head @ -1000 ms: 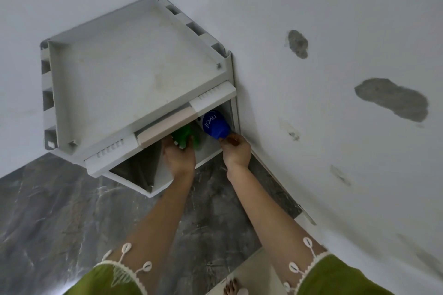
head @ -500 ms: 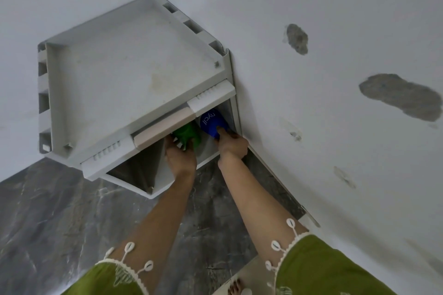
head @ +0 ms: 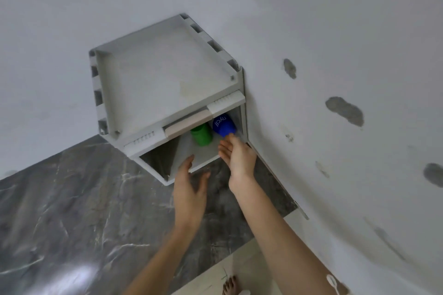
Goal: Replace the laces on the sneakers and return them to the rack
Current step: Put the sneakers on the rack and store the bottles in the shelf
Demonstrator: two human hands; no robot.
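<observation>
The left hand (head: pixel 189 189) hangs released, fingers spread, before the rack (head: pixel 167 84); the right hand (head: pixel 237 158), released too, touches straight fingertips to the blue bottle (head: pixel 224 124) beside the green bottle (head: pixel 201 135).

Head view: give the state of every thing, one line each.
Rack: standing against the wall, front open.
Green bottle: upright on the inner shelf, untouched.
Blue bottle: beside it, touched.
Left hand: open, holding nothing.
Right hand: open, touching the blue one.

Both arms are stretched out forward. The left hand (head: pixel 190 187) is open with loose, spread fingers, and the right hand (head: pixel 239 158) reaches further ahead, fingers pretty straight.
</observation>
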